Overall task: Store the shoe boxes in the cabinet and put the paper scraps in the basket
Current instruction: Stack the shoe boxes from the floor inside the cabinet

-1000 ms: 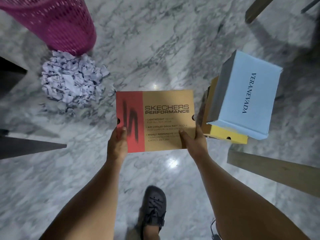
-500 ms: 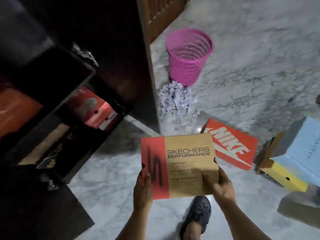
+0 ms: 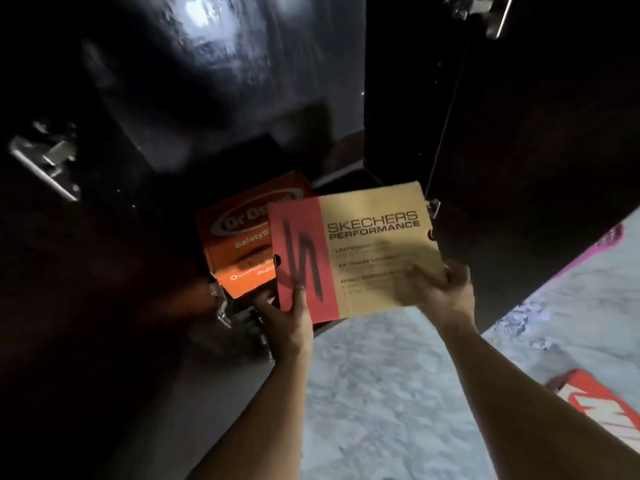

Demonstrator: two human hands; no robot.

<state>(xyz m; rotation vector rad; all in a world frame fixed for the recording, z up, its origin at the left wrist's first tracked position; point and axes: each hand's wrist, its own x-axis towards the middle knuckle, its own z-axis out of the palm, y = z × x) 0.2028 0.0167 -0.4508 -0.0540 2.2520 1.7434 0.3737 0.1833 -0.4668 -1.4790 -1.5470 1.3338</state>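
- Tan and red shoe box held up in both hands in front of the dark cabinet, lid facing the camera, tilted a little.
- Lid print: "SKECHERS PERFORMANCE" in dark letters on the tan part; big dark S-like mark on the red strip at left.
- Smaller lines below start with "LIGHTWEIGHT"; the rest too blurred to read.
- Left hand grips the lower left corner, thumb on the red strip, fingers curled under the box.
- Right hand grips the lower right corner, thumb on the tan lid, fingers wrapped round the edge.
- Orange box sits inside the cabinet, just behind and left of the held box, partly covered by it.
- Orange box writing: oval logo reading "Dr Os…", then "Safety S…" below; the rest cut off or blurred.
- Cabinet doors stand open; metal hinge on the left door, another hinge at top right.
- Red and white box lies on the marble floor at lower right, well apart from the held box; white lettering only partly in view, not readable.
- Pink strip at the right edge beside the door; cannot tell what it is.
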